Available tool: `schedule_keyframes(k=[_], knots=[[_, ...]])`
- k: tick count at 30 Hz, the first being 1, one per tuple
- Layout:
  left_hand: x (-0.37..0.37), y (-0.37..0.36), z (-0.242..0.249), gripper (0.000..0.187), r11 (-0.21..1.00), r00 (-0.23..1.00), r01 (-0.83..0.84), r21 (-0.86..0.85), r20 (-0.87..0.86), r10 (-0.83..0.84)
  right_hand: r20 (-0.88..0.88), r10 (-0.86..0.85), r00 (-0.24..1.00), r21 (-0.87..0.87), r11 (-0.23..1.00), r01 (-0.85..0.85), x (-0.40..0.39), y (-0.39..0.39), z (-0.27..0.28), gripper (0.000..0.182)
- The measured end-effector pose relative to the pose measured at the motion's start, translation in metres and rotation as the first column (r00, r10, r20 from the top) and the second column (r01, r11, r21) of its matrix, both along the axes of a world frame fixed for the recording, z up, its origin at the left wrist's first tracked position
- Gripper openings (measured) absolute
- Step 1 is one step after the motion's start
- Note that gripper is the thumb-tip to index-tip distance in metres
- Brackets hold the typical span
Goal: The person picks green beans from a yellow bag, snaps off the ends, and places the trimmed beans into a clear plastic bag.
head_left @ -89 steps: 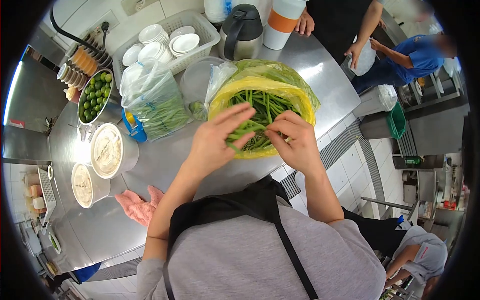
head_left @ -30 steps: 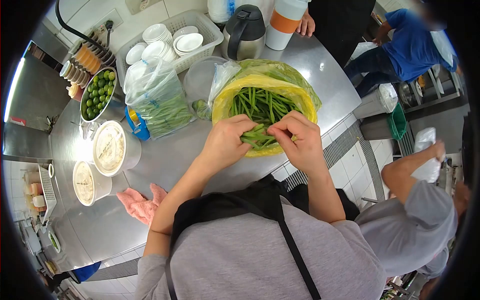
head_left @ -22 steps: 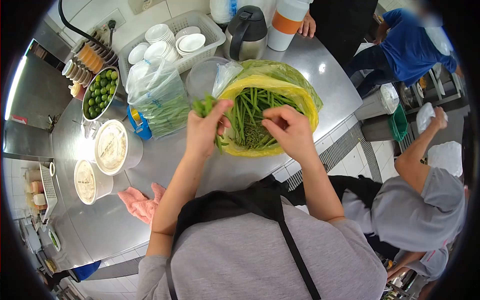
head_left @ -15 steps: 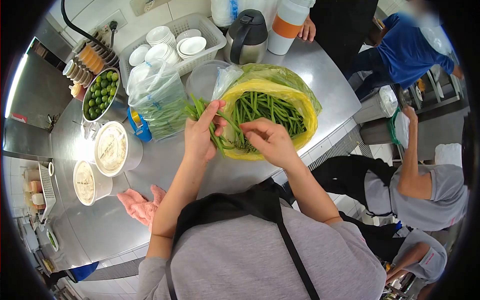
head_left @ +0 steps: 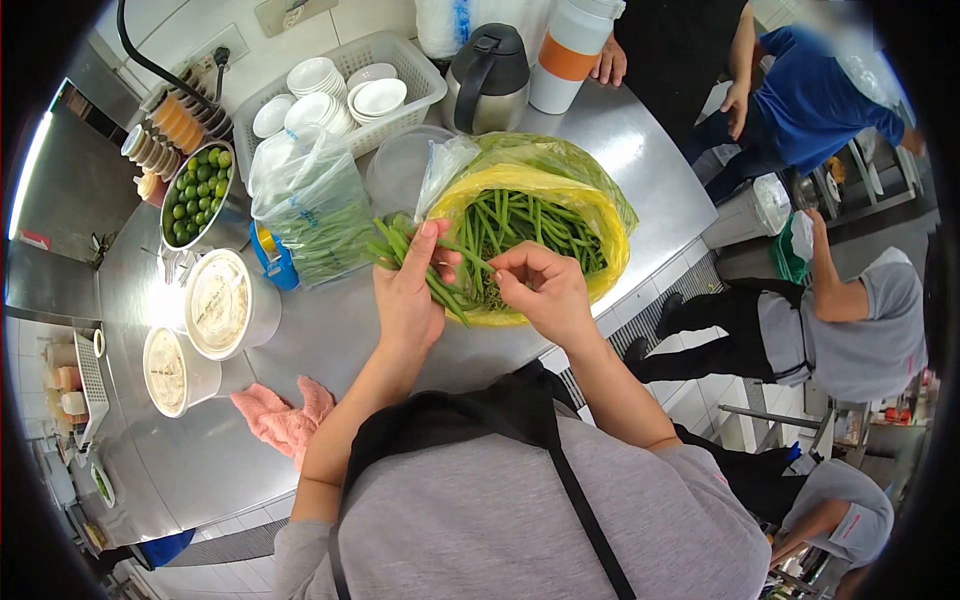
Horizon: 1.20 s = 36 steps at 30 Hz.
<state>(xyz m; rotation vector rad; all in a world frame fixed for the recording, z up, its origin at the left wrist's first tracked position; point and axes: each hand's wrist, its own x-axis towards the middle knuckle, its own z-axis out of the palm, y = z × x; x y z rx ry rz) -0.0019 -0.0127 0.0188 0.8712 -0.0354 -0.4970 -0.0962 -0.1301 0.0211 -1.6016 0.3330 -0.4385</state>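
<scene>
Moved to the left rim of the yellow bag (head_left: 613,240) since the earlier frame, our left hand (head_left: 408,297) clasps green beans (head_left: 394,245), one bean (head_left: 467,256) stretching crosswise rightward to our right hand's (head_left: 549,294) pinching fingertips.

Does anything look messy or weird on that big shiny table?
Just one small thing: the pink cloth lies crumpled on the metal table, near the two white tubs. It looks a bit untidy because it isn't folded. I see nothing spilled or broken.
</scene>
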Motion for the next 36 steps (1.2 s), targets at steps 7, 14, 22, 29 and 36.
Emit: schedule_keyframes(k=[7,14,22,29,36], knots=[[-0.003,0.0,-0.001,0.016,1.0,0.995,-0.015,-0.021,-0.104,0.012,-0.009,-0.033,0.999,-0.04,0.999,0.033,-0.003,0.0,0.002,0.007],[0.017,0.012,0.002,0.019,0.998,0.995,-0.061,-0.03,-0.079,0.059,-0.056,-0.043,0.998,-0.098,0.994,0.037,0.002,-0.013,-0.003,0.01],[0.006,0.003,0.0,0.018,0.993,0.991,-0.116,0.01,-0.07,0.116,0.004,-0.022,1.0,-0.222,0.975,0.022,0.011,0.005,0.004,0.011],[0.0,0.006,-0.003,0.018,0.999,0.997,-0.043,0.006,-0.067,0.043,0.132,0.143,0.981,-0.321,0.942,-0.094,0.009,0.005,0.005,0.007],[0.021,0.016,0.004,0.02,0.994,0.989,-0.109,-0.009,-0.103,0.107,-0.005,0.032,0.999,-0.584,0.812,-0.029,0.005,-0.013,-0.01,0.007]])
